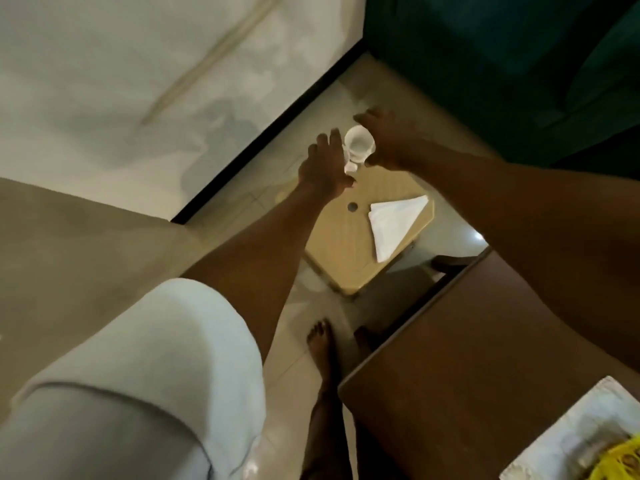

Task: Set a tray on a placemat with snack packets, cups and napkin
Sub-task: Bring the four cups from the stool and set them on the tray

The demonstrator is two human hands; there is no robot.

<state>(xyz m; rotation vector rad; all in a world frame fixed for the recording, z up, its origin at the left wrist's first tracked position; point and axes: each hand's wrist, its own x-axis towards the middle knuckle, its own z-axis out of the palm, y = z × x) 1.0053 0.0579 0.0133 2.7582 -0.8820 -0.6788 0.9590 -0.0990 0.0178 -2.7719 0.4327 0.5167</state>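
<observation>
Above the far corner of a low beige stool [346,258], both hands meet around pale, translucent cups [360,144]. My right hand [391,142] curls over the upper cup, whose open rim faces the camera. My left hand [323,168] grips the lower part of the cups, which peeks out under the rim; it may be a second, nested cup. A white napkin [391,225] folded into a triangle lies on the stool top. At the bottom right, a pale placemat [568,434] lies on a brown table [467,341], with the edge of a yellow tray [620,460] on it.
The stool top has a small round hole [352,206]. A dark green sofa [502,64] fills the top right. A wall with a black skirting strip [277,133] runs to the left. My bare feet [320,344] stand on the glossy tiled floor between stool and table.
</observation>
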